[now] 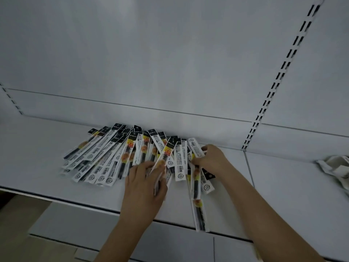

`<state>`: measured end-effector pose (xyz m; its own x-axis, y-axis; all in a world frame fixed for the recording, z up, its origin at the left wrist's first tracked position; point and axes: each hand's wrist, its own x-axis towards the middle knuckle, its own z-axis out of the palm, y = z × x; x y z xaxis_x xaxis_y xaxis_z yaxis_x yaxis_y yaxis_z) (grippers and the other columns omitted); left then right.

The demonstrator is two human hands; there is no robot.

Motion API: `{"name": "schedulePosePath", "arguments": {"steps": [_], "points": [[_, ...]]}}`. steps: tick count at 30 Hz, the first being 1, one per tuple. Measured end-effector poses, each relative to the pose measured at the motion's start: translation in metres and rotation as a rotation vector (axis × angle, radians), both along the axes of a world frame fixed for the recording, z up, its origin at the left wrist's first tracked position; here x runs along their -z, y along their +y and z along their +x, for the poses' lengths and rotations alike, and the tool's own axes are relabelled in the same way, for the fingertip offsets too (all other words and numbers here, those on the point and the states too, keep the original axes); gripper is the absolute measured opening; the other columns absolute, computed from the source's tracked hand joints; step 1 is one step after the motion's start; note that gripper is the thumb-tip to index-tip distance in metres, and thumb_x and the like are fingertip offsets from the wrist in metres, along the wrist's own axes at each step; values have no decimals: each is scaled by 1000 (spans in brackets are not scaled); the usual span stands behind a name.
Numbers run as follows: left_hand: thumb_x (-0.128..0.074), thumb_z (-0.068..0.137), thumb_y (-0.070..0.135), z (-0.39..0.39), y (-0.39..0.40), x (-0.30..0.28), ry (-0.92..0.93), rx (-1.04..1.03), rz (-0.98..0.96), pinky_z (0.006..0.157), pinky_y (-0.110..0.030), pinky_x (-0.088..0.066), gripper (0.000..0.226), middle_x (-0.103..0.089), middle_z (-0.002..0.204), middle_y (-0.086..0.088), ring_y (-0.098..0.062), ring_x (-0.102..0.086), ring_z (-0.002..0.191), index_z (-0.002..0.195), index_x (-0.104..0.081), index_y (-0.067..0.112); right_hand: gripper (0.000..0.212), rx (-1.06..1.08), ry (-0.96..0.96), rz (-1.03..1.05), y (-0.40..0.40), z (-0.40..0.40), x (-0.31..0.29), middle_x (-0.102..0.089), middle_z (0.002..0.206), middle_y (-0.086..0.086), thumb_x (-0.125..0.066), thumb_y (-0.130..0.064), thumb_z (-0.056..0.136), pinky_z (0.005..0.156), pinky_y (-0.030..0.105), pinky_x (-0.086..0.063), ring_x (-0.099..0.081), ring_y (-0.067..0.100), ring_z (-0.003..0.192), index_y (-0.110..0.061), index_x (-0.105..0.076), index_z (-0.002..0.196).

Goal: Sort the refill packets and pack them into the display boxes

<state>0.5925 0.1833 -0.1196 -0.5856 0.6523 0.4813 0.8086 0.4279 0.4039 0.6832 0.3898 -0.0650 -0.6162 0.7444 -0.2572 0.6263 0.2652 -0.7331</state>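
Note:
Several long narrow refill packets (105, 157), white and black with orange marks, lie fanned out on a white shelf (37, 167). My left hand (145, 186) lies on the middle of the fan and grips a small bunch of packets (160, 167) under its fingers. My right hand (211, 157) sits at the right end of the pile, its fingers curled round a few packets (196, 178) that hang down past the shelf's front edge. No display box shows in the head view.
The shelf's white back panel (170, 63) rises behind the pile, with a slotted upright (264, 110) on the right. A crumpled white wrapper (338, 169) lies at the far right. A lower shelf (94, 224) and floor sit below the front edge.

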Motion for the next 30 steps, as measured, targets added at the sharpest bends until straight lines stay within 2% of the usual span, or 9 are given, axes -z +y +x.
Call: {"name": "schedulePosePath", "arguments": {"steps": [5, 8, 11, 14, 17, 19, 24, 27, 30], "points": [[-52, 88, 47, 20, 3, -16, 36, 138, 17, 92, -35, -43, 37, -58, 111, 5, -18, -54, 110, 113, -68, 25, 17, 86, 129, -164, 12, 9, 1, -72, 97, 19, -61, -10, 87, 65, 34, -56, -69, 28, 76, 0, -66, 101], [-49, 87, 64, 46, 14, -31, -34, 238, -136, 72, -23, -43, 38, -51, 84, 16, -4, -51, 79, 93, -62, 30, 17, 43, 206, -225, 19, 15, 4, -73, 97, 12, -57, -10, 91, 73, 36, -55, -68, 25, 79, -7, -64, 106], [-39, 80, 80, 69, 24, -38, -88, 183, -386, 73, -23, -35, 51, -49, 86, 14, -6, -47, 81, 89, -45, 30, 19, 24, 248, -224, 26, 23, 6, -70, 99, 9, -56, -15, 94, 78, 37, -54, -65, 21, 79, -13, -59, 113], [-43, 88, 69, 77, 32, -44, -155, 128, -483, 74, -26, -38, 43, -50, 91, 7, -12, -52, 88, 91, -40, 26, 23, 18, 297, -285, 31, 31, 10, -70, 99, 10, -52, -13, 97, 73, 35, -54, -66, 20, 73, -18, -53, 119], [-42, 96, 55, 76, 42, -47, -221, 93, -536, 66, -28, -40, 36, -45, 78, 5, -19, -58, 88, 86, -41, 21, 31, -10, 336, -304, 34, 37, 10, -68, 94, 1, -52, -13, 98, 68, 29, -54, -66, 15, 70, -20, -49, 128], [-45, 97, 53, 69, 47, -46, -293, 90, -503, 66, -29, -43, 36, -43, 72, 5, -17, -55, 89, 83, -42, 20, 38, 2, 393, -322, 35, 39, 7, -67, 88, -4, -55, -15, 97, 65, 28, -51, -63, 13, 67, -22, -46, 134], [-57, 95, 45, 57, 66, -46, -503, 130, -218, 60, -22, -42, 32, -56, 58, 7, -2, -50, 47, 74, -43, 25, 51, 46, 572, -487, 31, 38, 7, -64, 80, 4, -59, -17, 98, 60, 25, -47, -57, 16, 66, -23, -36, 144], [-52, 99, 39, 58, 78, -46, -630, 162, -56, 46, -13, -35, 26, -59, 55, 5, -4, -56, 39, 77, -50, 25, 32, -20, 584, -393, 19, 31, 9, -74, 94, 0, -57, -22, 99, 81, 37, -56, -69, 16, 79, -22, -50, 130], [-47, 101, 38, 60, 86, -50, -712, 176, 30, 47, -12, -38, 24, -66, 61, 2, -5, -62, 45, 86, -60, 26, 44, -40, 599, -403, 11, 26, 14, -69, 120, 3, -59, -34, 96, 96, 46, -53, -70, 20, 101, -29, -45, 138]]}}
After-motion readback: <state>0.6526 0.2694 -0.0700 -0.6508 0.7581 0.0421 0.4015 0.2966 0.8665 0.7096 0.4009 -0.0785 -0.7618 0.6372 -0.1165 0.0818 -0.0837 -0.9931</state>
